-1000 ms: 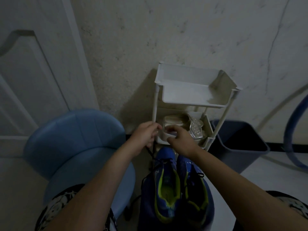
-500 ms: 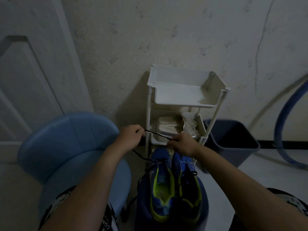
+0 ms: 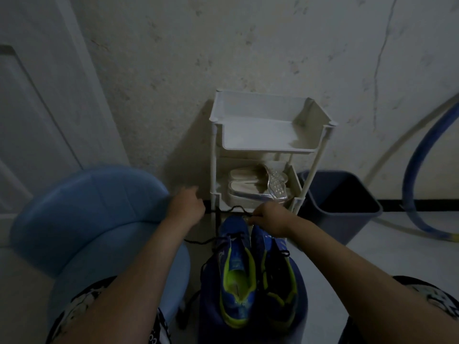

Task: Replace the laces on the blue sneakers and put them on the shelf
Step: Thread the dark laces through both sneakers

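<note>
Directly below the camera, the blue sneakers [image 3: 237, 274] stand side by side, toes toward the wall, on a dark blue support [image 3: 301, 301] too dim to identify. Its lower edge is cut off by the frame. A black lace [image 3: 233, 208] arcs just above the toes between the two hands. The left hand [image 3: 185, 207] is blurred, its fingers curled round one end of the lace. The right hand [image 3: 269, 219] pinches the other end at the toe of the right sneaker, its fingertips hidden behind the knuckles. More lace trails left from the left sneaker. Just beyond stands a white shelf [image 3: 270, 150]; its lower tier holds pale shoes [image 3: 248, 188], partly hidden by the front wall. A blue chair [image 3: 87, 207] sits to the left and a dark bin [image 3: 340, 207] to the right.
</note>
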Motion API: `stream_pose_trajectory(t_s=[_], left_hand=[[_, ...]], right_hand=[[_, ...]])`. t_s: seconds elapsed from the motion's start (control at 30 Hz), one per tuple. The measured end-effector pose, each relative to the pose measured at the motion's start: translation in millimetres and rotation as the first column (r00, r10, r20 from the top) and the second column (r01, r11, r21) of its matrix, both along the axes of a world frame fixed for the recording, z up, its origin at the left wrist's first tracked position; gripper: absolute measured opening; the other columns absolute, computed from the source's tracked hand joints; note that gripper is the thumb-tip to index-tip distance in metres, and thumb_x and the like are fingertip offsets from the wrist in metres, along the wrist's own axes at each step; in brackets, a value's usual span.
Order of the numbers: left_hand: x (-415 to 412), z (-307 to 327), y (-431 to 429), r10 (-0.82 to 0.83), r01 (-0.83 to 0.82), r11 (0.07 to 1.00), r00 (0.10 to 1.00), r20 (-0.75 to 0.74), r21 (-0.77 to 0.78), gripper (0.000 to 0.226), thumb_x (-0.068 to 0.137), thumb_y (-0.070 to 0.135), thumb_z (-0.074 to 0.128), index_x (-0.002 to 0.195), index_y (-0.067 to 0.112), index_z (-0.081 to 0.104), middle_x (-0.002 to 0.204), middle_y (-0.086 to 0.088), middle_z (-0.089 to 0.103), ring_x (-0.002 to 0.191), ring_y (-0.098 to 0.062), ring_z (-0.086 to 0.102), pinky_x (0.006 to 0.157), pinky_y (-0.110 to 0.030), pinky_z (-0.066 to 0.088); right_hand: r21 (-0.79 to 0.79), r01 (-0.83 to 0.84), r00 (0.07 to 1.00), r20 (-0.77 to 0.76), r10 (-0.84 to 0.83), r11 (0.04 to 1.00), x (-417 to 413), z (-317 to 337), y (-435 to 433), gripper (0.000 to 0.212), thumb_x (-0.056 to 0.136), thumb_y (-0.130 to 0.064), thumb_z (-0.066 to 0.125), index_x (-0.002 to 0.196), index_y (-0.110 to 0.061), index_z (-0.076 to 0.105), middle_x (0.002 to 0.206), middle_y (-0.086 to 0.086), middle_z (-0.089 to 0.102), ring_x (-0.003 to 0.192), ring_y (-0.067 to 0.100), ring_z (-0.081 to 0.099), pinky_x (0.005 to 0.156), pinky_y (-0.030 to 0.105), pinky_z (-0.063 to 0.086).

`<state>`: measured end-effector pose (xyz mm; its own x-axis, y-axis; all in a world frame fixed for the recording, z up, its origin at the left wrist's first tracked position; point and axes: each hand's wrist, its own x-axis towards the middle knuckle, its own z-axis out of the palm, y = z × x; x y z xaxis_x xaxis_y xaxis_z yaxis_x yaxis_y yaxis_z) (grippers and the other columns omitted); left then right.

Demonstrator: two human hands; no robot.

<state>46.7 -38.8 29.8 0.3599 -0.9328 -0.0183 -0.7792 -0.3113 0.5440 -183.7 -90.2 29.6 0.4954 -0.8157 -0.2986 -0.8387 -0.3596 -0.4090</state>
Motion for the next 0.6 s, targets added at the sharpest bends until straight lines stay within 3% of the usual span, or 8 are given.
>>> stream_pose_trajectory(t_s=[0.1,0.23,0.37,0.43,0.53,0.6], left_hand=[[-25,-5,0,-0.272,0.264,0.961,0.954,-0.123,-0.079,0.045,0.098,0.017,0.053,0.142,0.024,0.049,0.145,-0.003,0.047,0.132,-0.022,0.045,0.107,-0.033,0.04],[-54,-9,5,-0.412,0.433,0.901,0.851,-0.325,-0.01,0.041,0.098,0.014,0.053,0.138,0.027,0.054,0.129,0.002,0.061,0.115,-0.013,0.058,0.096,-0.025,0.044],[-59,-6,2,-0.425,0.436,0.9,0.868,-0.258,-0.017,0.028,0.098,0.014,0.054,0.12,0.022,0.068,0.1,0.003,0.068,0.085,-0.006,0.06,0.075,-0.02,0.044],[-54,-9,-3,-0.413,0.422,0.907,0.887,-0.208,-0.002,0.024,0.096,0.015,0.057,0.114,0.02,0.072,0.104,0.002,0.07,0.09,-0.006,0.06,0.079,-0.019,0.043],[-47,-13,-7,-0.342,0.349,0.937,0.922,-0.18,0.003,0.024,0.097,0.013,0.055,0.11,0.02,0.074,0.112,0.001,0.068,0.097,-0.009,0.057,0.085,-0.023,0.043],[-44,-15,-9,-0.315,0.324,0.946,0.928,-0.201,0.012,0.025,0.096,0.012,0.052,0.106,0.023,0.074,0.109,0.004,0.067,0.096,-0.009,0.057,0.086,-0.024,0.046]], right_hand=[[-0.024,-0.11,0.994,-0.018,0.11,0.994,11,-1,7,0.031,0.102,-0.026,0.047,0.116,-0.011,0.07,0.112,0.01,0.069,0.098,0.024,0.063,0.083,0.032,0.047],[-0.069,-0.127,0.99,0.053,0.131,0.989,18,2,10,0.028,0.102,-0.025,0.048,0.106,-0.011,0.073,0.103,0.01,0.073,0.087,0.026,0.067,0.077,0.036,0.052],[-0.121,-0.022,0.999,0.042,0.027,0.992,14,-4,1,0.035,0.096,-0.041,0.057,0.086,-0.014,0.077,0.081,0.006,0.074,0.067,0.019,0.067,0.074,0.039,0.057],[-0.112,0.001,0.999,0.043,0.004,0.994,12,-6,-1,0.035,0.095,-0.043,0.059,0.085,-0.015,0.077,0.078,0.004,0.074,0.061,0.014,0.063,0.07,0.036,0.056],[-0.089,-0.022,0.997,0.071,0.028,0.996,12,-12,-5,0.032,0.099,-0.036,0.052,0.09,-0.015,0.075,0.088,0.006,0.073,0.078,0.02,0.065,0.077,0.039,0.054],[-0.096,-0.045,0.996,0.072,0.052,0.994,12,-17,-4,0.032,0.101,-0.031,0.049,0.088,-0.014,0.074,0.087,0.004,0.071,0.079,0.019,0.063,0.075,0.036,0.052]])
